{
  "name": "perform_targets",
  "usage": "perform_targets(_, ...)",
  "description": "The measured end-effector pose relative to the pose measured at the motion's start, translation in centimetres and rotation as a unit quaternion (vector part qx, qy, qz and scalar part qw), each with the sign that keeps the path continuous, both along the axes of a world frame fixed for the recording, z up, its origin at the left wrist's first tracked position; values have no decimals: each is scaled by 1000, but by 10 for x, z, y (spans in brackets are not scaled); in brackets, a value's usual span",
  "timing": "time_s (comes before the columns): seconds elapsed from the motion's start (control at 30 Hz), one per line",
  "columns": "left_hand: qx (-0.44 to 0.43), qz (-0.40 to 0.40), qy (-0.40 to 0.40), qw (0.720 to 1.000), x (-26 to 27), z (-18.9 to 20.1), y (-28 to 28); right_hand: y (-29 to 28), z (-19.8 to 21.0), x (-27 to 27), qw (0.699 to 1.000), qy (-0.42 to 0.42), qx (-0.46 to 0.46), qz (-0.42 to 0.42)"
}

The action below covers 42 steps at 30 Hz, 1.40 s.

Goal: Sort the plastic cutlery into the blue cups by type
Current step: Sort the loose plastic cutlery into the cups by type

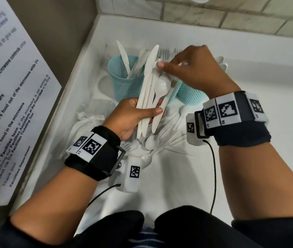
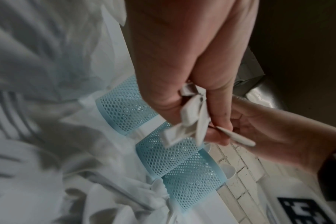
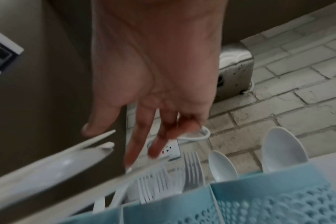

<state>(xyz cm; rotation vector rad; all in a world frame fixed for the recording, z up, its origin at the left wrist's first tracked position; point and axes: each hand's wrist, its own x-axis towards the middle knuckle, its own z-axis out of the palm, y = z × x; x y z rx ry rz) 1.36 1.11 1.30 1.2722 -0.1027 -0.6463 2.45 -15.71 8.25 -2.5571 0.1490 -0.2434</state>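
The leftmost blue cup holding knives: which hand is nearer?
Left. The left hand grips a cutlery bundle just below the cup; the right hand is off to its right.

An office kitchenette — the microwave notice (image 1: pixel 8 97) signed Facilities Department, the tile wall (image 1: pixel 213 13), the counter (image 1: pixel 249 72) show it.

Cups (image 1: pixel 124 83) were pale blue w/ fine mesh-hole pattern, solid rims. Cutlery bundle (image 1: pixel 151 97) all white, knives slightly cream; loose pieces (image 1: pixel 161 138) on counter white too. Counter (image 1: pixel 249 86) white. Wall tiles (image 1: pixel 213 13) off-white, brick layout, darker grout. Wristbands (image 1: pixel 95 163) black w/ white tags bearing b&w square codes. Notice (image 1: pixel 8 86) white w/ dark print. Cables (image 1: pixel 213 176) black
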Motion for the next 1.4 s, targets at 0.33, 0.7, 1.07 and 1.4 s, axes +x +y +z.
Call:
perform_targets(0.33,8,-22,3,1000,-1,4,-4,-26,15,-5,972,-25,132,-194)
perform_targets(0.7,14,-25,-11,1000,-2,2,-7,-50,10,-18,845,-385,117,-352)
perform_targets(1.07,12,-9,-6,1000,-2,4,-1,-41,-27,-16,920,-84,-53,-379)
perform_targets(1.4,-6,3,0,1000,-5,10,-3,-8,6,-19,994,-56,73,-58)
